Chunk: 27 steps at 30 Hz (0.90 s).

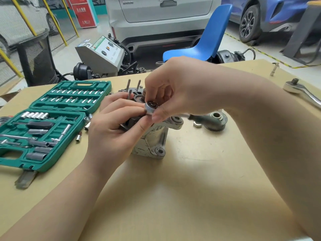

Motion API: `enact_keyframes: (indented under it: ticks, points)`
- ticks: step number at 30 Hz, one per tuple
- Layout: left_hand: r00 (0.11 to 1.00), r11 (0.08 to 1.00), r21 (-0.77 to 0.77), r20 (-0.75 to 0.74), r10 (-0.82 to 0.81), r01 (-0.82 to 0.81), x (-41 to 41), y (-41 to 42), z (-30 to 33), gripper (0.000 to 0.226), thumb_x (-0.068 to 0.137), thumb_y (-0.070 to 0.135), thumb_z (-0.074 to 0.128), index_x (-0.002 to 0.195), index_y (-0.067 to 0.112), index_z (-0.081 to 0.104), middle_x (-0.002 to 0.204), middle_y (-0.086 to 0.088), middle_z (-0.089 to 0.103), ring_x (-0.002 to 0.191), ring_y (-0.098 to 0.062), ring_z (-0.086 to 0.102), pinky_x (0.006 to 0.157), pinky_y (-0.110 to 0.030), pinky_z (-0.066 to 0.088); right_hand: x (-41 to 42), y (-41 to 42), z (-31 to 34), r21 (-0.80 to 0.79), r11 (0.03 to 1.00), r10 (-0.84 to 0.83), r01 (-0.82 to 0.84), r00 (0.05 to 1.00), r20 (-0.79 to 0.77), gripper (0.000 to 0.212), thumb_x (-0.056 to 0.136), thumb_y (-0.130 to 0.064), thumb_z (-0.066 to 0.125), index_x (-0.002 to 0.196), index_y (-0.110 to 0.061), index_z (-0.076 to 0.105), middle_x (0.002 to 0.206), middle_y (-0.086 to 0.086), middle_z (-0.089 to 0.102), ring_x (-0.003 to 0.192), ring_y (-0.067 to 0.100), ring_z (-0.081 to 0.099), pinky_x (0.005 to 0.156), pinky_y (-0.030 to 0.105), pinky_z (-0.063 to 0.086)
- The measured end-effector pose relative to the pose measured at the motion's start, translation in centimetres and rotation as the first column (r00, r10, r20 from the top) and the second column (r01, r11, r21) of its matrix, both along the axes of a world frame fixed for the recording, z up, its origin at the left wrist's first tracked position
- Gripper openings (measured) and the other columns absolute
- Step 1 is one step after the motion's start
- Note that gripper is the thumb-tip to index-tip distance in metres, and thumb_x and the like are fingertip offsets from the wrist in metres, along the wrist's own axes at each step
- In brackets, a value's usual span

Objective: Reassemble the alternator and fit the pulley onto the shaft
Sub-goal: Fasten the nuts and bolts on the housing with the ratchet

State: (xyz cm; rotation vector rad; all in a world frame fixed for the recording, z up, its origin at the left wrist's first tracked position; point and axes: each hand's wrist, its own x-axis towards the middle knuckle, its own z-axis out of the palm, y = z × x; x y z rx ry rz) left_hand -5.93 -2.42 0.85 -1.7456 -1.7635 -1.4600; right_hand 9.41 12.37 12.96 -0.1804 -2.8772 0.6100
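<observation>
Holding the alternator [151,136] upright at the middle of the table [191,188], we wrap our left hand [112,129] around its left side, fingers curled on the housing. Our right hand [175,89] pinches a small round metal part [150,107] between thumb and fingertips, just above the top of the alternator. The pulley [216,121] lies on the table to the right, apart from the housing, with a nut [197,125] just beside it. An open green socket case [52,122] sits at the left; a ratchet [302,93] rests at the far right.
</observation>
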Motion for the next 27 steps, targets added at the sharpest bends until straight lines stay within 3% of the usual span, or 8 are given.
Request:
enact_keyframes:
  ticks: [2,5,7,10,15,20,23,27]
  points:
    - [1.0,1.0,0.01,-0.006,-0.014,0.014,0.0,0.0,0.0,0.014,0.095,0.018,0.083,0.101,0.005,0.084,0.101,-0.003,0.078,0.104,-0.017,0.068,0.113,-0.044,0.045,-0.2,0.2,-0.2,-0.011,1.0,0.027,-0.027,1.0,-0.015,0.025,0.076,-0.034,0.089,0.095,-0.026,0.076,0.083,-0.016,0.069,0.082,0.005,0.067,0.075,0.032,0.055]
    - [1.0,1.0,0.007,-0.015,-0.015,0.015,-0.2,0.0,-0.1,0.013,0.095,0.017,0.082,0.101,0.005,0.084,0.1,-0.003,0.077,0.102,-0.026,0.068,0.113,-0.046,0.046,-0.3,0.4,-0.3,-0.046,0.998,0.05,-0.051,0.999,-0.014,0.025,0.076,-0.025,0.09,0.098,-0.025,0.077,0.086,-0.016,0.071,0.086,0.007,0.068,0.08,0.034,0.056]
    - [0.999,1.0,0.01,-0.031,-0.008,0.008,-0.2,0.0,-0.1,0.011,0.095,0.016,0.083,0.098,0.005,0.083,0.101,-0.003,0.078,0.104,-0.026,0.07,0.112,-0.05,0.046,-0.2,0.4,-0.2,-0.055,0.998,0.036,-0.037,0.999,-0.007,0.026,0.075,-0.036,0.089,0.096,-0.026,0.077,0.083,-0.015,0.071,0.082,0.005,0.068,0.076,0.031,0.056]
    - [1.0,1.0,0.025,-0.016,0.002,-0.001,-0.1,-0.1,0.0,0.013,0.095,0.024,0.083,0.098,0.012,0.082,0.104,0.005,0.078,0.112,-0.004,0.066,0.111,-0.05,0.048,-0.2,0.0,-0.1,-0.019,1.0,0.002,-0.002,1.0,0.006,0.036,0.07,-0.058,0.083,0.091,-0.029,0.075,0.081,-0.014,0.071,0.077,0.002,0.067,0.07,0.029,0.055]
    - [0.999,0.999,0.029,0.044,-0.015,0.014,0.1,-0.2,0.3,0.018,0.095,0.038,0.081,0.102,0.021,0.079,0.104,0.014,0.075,0.113,0.003,0.062,0.11,-0.045,0.049,-0.3,-0.7,0.1,0.019,0.999,-0.049,0.049,0.999,0.021,0.048,0.062,-0.072,0.072,0.087,-0.031,0.073,0.079,-0.014,0.07,0.074,0.002,0.065,0.069,0.035,0.059]
    - [0.999,0.999,0.024,0.046,-0.026,0.025,0.0,0.1,0.0,0.01,0.092,0.019,0.087,0.098,0.01,0.084,0.101,0.004,0.079,0.107,-0.003,0.065,0.11,-0.048,0.047,-0.2,-0.1,-0.1,0.025,1.0,0.016,-0.016,1.0,0.001,0.03,0.072,-0.055,0.081,0.091,-0.034,0.07,0.082,-0.021,0.067,0.08,0.0,0.064,0.066,0.024,0.052]
    - [0.999,0.999,0.028,0.045,-0.03,0.029,0.0,0.1,0.0,0.011,0.093,0.019,0.086,0.098,0.009,0.085,0.1,0.003,0.079,0.106,-0.006,0.064,0.109,-0.044,0.047,-0.3,0.0,-0.2,0.031,0.998,0.046,-0.045,0.999,-0.017,0.024,0.077,-0.039,0.086,0.095,-0.033,0.072,0.088,-0.018,0.068,0.087,0.005,0.065,0.078,0.038,0.057]
    - [0.999,1.0,0.024,0.042,-0.01,0.009,-0.3,0.0,-0.3,0.009,0.092,0.016,0.086,0.096,0.008,0.085,0.1,0.0,0.079,0.11,-0.021,0.066,0.109,-0.049,0.048,-0.3,-0.2,0.0,-0.006,1.0,0.024,-0.024,1.0,0.006,0.03,0.072,-0.055,0.08,0.092,-0.033,0.073,0.082,-0.018,0.069,0.08,0.002,0.067,0.073,0.034,0.059]
